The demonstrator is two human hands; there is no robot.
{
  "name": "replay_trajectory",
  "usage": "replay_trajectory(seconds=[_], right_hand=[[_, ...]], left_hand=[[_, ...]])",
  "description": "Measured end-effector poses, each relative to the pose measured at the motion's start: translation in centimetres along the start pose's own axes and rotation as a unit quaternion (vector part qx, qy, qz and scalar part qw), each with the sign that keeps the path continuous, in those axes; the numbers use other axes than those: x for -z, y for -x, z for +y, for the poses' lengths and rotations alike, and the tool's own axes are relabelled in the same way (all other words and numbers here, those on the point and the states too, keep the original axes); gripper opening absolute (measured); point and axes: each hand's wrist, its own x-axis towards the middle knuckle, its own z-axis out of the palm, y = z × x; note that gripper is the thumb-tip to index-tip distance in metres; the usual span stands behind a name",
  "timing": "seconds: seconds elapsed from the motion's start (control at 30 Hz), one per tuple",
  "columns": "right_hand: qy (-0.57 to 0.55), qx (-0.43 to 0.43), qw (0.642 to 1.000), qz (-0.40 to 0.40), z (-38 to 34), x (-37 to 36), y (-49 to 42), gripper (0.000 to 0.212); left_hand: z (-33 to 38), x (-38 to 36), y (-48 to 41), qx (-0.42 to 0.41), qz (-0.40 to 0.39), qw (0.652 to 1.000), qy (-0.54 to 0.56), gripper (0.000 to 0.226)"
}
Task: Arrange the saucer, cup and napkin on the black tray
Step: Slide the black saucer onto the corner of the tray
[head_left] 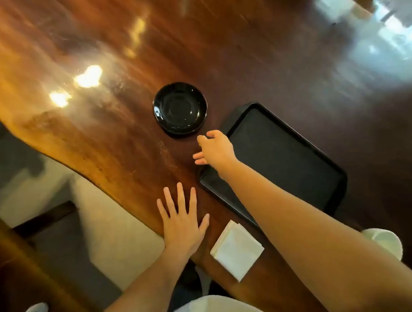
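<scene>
A glossy black saucer lies on the wooden table, left of the black tray, which is bare. My right hand hovers open just below the saucer, beside the tray's left rim, touching neither that I can tell. My left hand lies flat on the table near its front edge, fingers spread. A folded white napkin sits on the table between my two forearms. At the right, a white cup peeks out from behind my right forearm, mostly hidden.
The table's wavy front edge runs diagonally from upper left to lower middle. Beyond it, a tiled floor and dark wooden furniture show at the lower left. Bright light reflections lie on the tabletop.
</scene>
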Motion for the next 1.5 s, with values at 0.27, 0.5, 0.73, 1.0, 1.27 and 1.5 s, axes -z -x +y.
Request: replay_trajectory(seconds=[0.27,0.5,0.73,1.0,1.27,1.5], right_hand=[[-0.243,-0.122,0.960,-0.066,-2.0,-1.5,-3.4,0.051],[-0.240,-0.177,0.954,-0.030,-3.0,-2.7,-5.4,0.049],[-0.205,-0.157,0.966,-0.028,-2.4,-3.2,-6.3,0.031],[-0.282,-0.160,0.941,-0.094,-2.1,-0.9,-4.5,0.002],[-0.290,-0.139,0.942,-0.097,1.3,2.7,-1.0,0.024],[-0.338,-0.125,0.931,-0.059,4.3,7.0,0.4,0.024]], left_hand=[[0.0,-1.1,-0.3,0.005,-0.004,1.000,-0.003,0.088],[0.0,-2.0,-0.4,0.002,0.039,0.999,0.012,0.086],[-0.1,-2.4,-0.4,-0.001,0.064,0.998,0.007,0.087],[-0.1,-2.4,-0.3,-0.005,0.079,0.997,0.005,0.087],[-0.1,-2.6,-0.3,0.001,0.078,0.997,0.007,0.089],[0.2,-2.5,-0.5,0.020,0.075,0.997,0.008,0.085]])
